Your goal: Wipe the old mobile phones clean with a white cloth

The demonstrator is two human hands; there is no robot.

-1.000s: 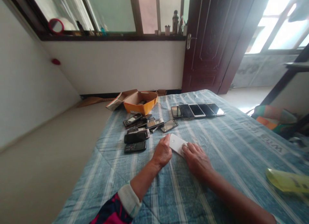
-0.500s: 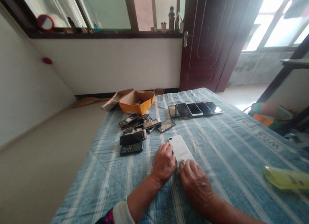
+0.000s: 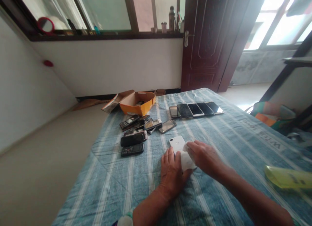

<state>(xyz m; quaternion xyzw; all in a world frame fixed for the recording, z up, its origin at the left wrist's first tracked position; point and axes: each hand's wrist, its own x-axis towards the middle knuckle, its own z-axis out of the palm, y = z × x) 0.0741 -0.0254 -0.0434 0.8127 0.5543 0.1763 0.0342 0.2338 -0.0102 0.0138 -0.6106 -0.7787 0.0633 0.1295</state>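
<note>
A white smartphone (image 3: 177,142) lies back up on the striped cloth, its camera end pointing away from me. My left hand (image 3: 170,172) grips its lower part, fingers along the left edge and thumb near the bottom. In the closed fingers of my right hand (image 3: 203,156) is a white tissue (image 3: 187,161), which spreads over the middle and lower back of the phone. The phone's lower end is mostly hidden by the tissue and my left hand.
Several old keypad phones (image 3: 133,139) are piled at left, before an open orange box (image 3: 138,106). A grey phone (image 3: 167,126) lies beyond the white one. Several smartphones (image 3: 195,109) form a row farther back. A yellow packet (image 3: 287,177) lies at right.
My right hand has moved up from the phone's lower end to its right edge, with the tissue now spread wider. My left hand has slid down and right along the phone.
</note>
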